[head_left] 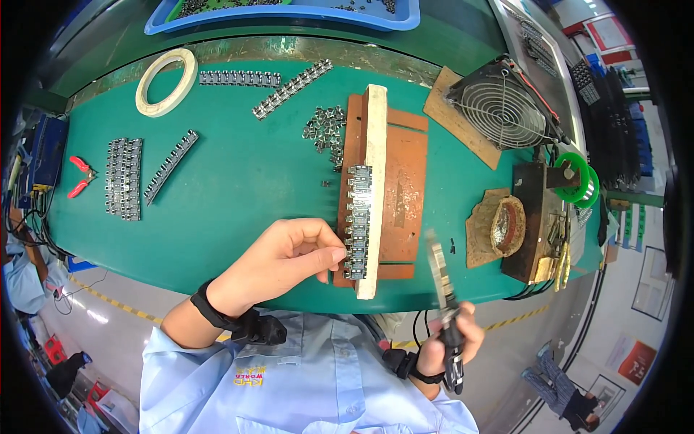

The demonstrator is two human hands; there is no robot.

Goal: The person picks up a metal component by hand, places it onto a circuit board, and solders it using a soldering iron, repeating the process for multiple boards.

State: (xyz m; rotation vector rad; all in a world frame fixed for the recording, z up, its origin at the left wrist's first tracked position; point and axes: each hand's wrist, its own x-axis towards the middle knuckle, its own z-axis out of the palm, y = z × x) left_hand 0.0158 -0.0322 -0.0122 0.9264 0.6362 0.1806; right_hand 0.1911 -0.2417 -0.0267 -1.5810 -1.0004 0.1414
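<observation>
The strip of small circuit boards (358, 220) lies along the left side of the pale bar (375, 134) on the brown fixture (405, 184), its long axis running away from my body. My left hand (271, 260) is nearer: its thumb and forefinger are drawn together at the strip's left edge, near its close end; I cannot tell whether they pinch anything. My right hand (465, 340), well apart to the right, has its fingers closed around a black-handled tool (451, 340).
</observation>
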